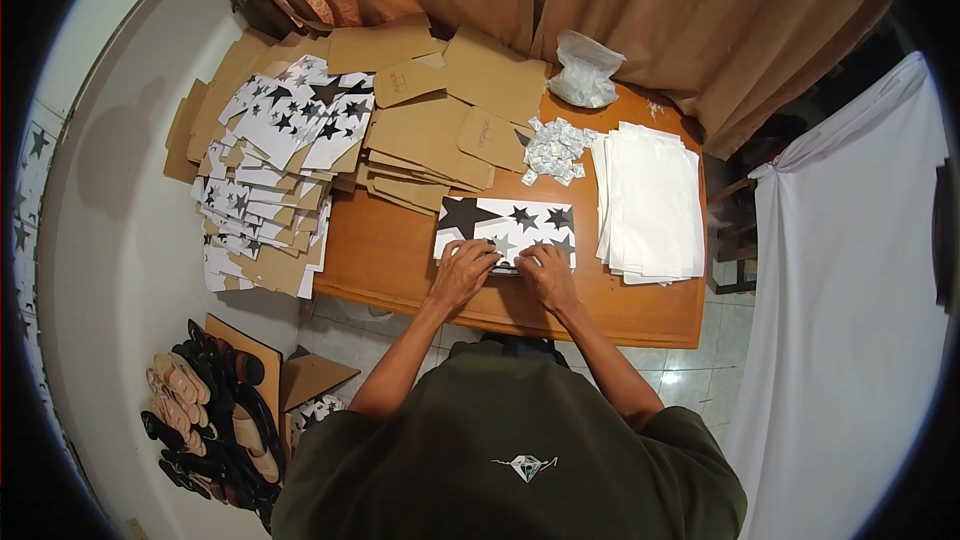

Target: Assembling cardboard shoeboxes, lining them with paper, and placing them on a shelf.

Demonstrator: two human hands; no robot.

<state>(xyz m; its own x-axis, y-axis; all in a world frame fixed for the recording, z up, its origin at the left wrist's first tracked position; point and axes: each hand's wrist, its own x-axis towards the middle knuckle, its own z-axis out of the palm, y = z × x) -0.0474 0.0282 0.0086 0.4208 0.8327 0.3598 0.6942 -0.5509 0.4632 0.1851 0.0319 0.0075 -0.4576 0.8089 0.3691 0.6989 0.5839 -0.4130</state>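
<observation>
A white cardboard box (520, 217) printed with black and grey stars lies closed on the wooden table in front of me. My left hand (463, 275) grips its near edge, left of the middle, with bent fingers. Just to the right, my right hand (547, 276) holds the same edge, its fingertips close to those of the left. A small dark spot shows at the edge between the two hands. My fingers partly hide the front of the box.
Flat brown and star-printed cardboard (290, 120) is piled at the left and back. Small white packets (557, 150) lie beyond the box, near a clear plastic bag (584, 70). White paper sheets (652, 202) are stacked at the right. Shoes (215, 415) lie low at the left.
</observation>
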